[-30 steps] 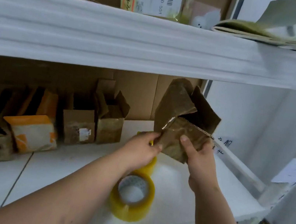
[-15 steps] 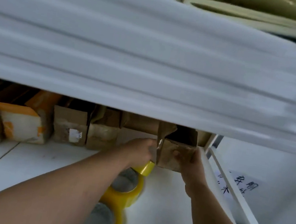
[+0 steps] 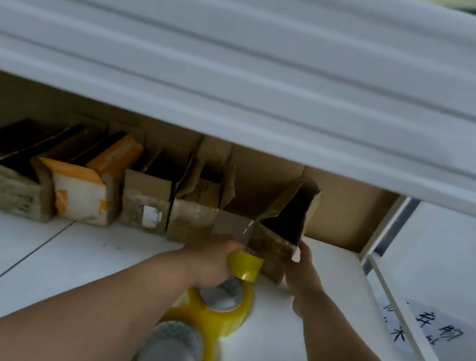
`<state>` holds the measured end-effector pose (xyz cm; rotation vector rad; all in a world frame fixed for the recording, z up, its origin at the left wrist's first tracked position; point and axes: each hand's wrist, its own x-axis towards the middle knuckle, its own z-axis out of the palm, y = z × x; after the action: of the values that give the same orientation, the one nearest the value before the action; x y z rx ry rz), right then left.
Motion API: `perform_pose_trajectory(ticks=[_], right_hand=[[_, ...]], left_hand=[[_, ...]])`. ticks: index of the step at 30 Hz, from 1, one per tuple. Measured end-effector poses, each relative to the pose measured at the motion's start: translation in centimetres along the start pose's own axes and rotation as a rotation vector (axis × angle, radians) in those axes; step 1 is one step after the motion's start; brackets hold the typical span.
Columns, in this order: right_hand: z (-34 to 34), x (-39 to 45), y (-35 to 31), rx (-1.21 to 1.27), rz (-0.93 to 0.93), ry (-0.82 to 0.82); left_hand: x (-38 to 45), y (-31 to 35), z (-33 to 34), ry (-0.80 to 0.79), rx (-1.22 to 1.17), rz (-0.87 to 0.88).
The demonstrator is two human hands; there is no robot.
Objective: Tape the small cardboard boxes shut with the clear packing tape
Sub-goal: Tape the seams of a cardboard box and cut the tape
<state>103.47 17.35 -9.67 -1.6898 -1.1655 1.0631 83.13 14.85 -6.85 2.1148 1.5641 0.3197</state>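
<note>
An open small cardboard box (image 3: 275, 242) stands on the white shelf (image 3: 32, 247) at the right end of a row of boxes (image 3: 145, 203) lined along the back, its flaps raised. The left hand (image 3: 218, 260) grips a yellowish tape roll (image 3: 244, 265) held against the box's front left corner, fingers curled round it. The right hand (image 3: 299, 268) holds the box's right side, fingers hidden behind the cardboard. 2 more tape rolls (image 3: 220, 305) lie flat on the shelf just below the left wrist, touching each other. A handwritten paper note (image 3: 425, 328) lies lower right.
</note>
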Motion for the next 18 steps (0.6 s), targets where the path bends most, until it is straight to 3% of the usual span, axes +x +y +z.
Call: perform_pose_trajectory(ticks=[8,13,18], right_hand=[[-0.3,-1.8,-0.4,0.039,0.031,0.284],[1.1,-6.8,-3.1,-0.106,-0.201,0.562],[8.4,-12.4,-7.0,-0.254,-0.443,0.407]], left_hand=[[-1.5,0.0,-1.3,0.101,-0.06,-0.021],[-3.7,-0.8,-2.6,0.175,-0.064,-0.016],[-9.0,-5.7,-5.0,0.272,-0.027,-0.075]])
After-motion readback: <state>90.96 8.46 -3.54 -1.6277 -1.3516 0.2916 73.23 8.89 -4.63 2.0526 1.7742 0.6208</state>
